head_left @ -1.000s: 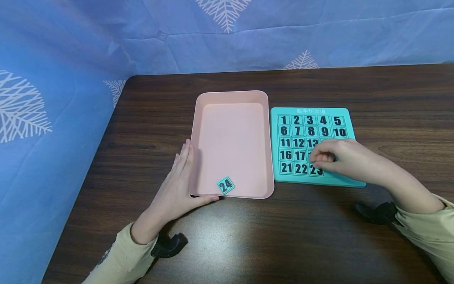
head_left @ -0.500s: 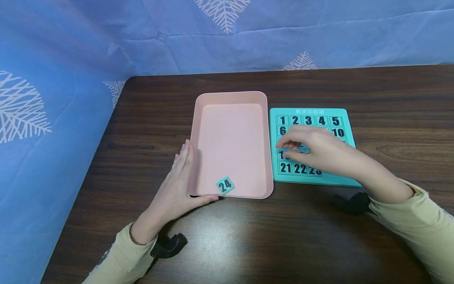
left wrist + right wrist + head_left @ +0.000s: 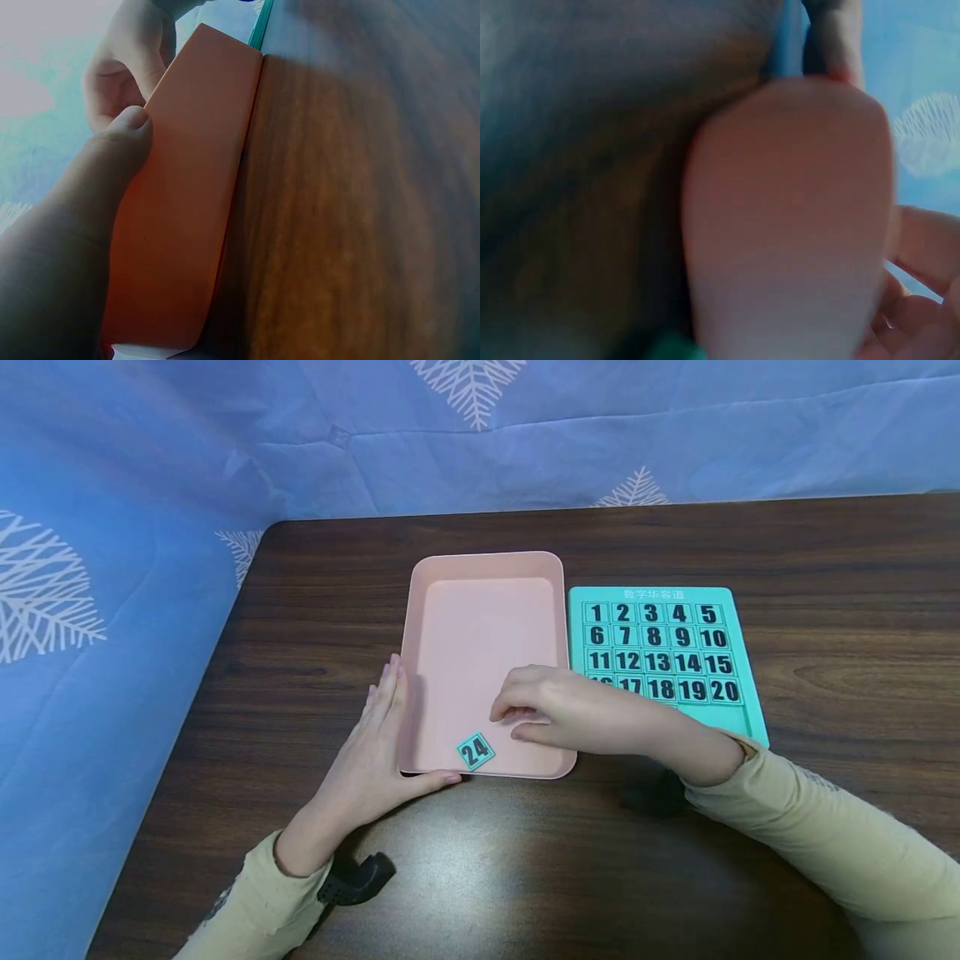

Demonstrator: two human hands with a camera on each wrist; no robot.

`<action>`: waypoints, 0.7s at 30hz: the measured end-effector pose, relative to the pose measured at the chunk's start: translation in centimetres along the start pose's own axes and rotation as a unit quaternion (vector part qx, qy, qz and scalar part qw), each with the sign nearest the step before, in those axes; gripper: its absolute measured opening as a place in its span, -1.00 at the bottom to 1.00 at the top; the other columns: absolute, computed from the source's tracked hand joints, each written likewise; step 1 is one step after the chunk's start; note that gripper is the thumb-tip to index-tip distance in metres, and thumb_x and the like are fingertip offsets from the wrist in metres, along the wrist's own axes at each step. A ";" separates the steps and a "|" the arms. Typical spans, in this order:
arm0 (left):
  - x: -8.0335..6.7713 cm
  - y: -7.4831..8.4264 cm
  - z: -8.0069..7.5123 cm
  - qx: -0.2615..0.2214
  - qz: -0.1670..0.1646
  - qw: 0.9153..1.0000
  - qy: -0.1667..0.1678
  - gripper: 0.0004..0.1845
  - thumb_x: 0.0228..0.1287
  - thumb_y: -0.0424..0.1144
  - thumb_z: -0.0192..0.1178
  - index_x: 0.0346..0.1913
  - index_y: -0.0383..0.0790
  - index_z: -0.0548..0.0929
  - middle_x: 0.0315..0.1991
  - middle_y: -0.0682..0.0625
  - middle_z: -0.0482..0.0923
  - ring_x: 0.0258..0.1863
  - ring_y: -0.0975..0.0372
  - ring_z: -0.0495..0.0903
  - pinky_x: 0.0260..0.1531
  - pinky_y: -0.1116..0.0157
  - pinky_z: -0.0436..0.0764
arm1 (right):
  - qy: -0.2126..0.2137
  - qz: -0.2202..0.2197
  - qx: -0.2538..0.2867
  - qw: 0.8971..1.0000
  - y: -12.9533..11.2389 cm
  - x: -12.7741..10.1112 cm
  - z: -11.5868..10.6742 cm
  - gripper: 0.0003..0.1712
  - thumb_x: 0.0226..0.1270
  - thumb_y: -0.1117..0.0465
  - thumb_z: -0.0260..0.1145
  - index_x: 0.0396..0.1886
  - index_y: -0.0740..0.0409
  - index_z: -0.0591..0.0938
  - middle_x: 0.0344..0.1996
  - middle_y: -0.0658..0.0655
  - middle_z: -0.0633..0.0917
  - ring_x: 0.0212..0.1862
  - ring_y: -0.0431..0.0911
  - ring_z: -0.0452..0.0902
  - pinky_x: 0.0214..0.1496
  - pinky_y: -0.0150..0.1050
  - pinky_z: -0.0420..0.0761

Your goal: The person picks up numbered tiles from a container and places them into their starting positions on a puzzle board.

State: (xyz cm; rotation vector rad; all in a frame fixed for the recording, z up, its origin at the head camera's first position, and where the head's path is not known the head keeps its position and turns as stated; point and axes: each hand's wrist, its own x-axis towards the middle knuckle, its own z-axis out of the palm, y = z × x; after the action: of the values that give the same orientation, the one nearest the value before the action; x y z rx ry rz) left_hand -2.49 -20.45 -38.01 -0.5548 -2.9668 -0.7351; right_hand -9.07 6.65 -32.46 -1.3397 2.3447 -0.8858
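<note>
My left hand (image 3: 363, 768) rests against the left side and front corner of a pink tray (image 3: 487, 627), fingers straight and thumb along the front wall. In the left wrist view the thumb (image 3: 127, 150) touches the tray's wall. One turquoise number tile marked 24 (image 3: 476, 751) lies tilted by the tray's front wall. Over the tray's right part hovers my right hand (image 3: 577, 710), fingers loosely bent with a gap to the thumb, holding nothing visible, just right of the tile. A turquoise number-puzzle board (image 3: 738, 722) stands right of the tray; my right arm hides much of its bottom row.
Tray and board lie side by side on a dark wooden table (image 3: 337, 585). A blue cloth with white leaf prints (image 3: 375, 452) hangs behind and to the left. Black devices are strapped at both wrists, such as the left one (image 3: 360, 878).
My right hand has moved left from the board's lower right, across the board, to above the tray near the 24 tile. The left hand, tray and tile stay put.
</note>
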 end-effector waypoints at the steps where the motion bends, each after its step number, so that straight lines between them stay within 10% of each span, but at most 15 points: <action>1: 0.0 0.0 0.0 -0.001 -0.001 1.000 0.000 0.39 -0.16 0.45 0.30 0.51 -0.16 -0.31 0.54 -0.05 -0.39 0.48 0.18 -0.33 0.39 -0.01 -0.01 | -0.006 -0.007 0.000 1.000 0.0 0.2 0.3 -0.77 0.26 0.31 0.34 -0.08 0.15 0.66 -0.17 0.01 0.62 -0.13 -0.13 0.49 -0.04 -0.24 0.55; 21: 0.0 -0.1 0.0 -0.001 0.008 1.000 -0.001 0.38 -0.14 0.42 0.31 0.51 -0.20 -0.31 0.53 -0.07 -0.39 0.49 0.15 -0.33 0.38 -0.05 0.00 | -0.069 -0.044 -0.052 0.995 -0.6 2.5 2.9 -0.69 0.17 0.32 0.42 -0.05 0.20 0.68 -0.28 0.02 0.58 -0.21 -0.18 0.44 -0.11 -0.41 0.53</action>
State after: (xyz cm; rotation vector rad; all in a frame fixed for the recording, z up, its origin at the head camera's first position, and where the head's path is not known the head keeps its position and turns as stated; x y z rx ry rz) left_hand -2.52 -20.49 -38.04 -0.5779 -2.9601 -0.7369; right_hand -8.44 3.25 -34.20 -1.5039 2.2686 -0.6784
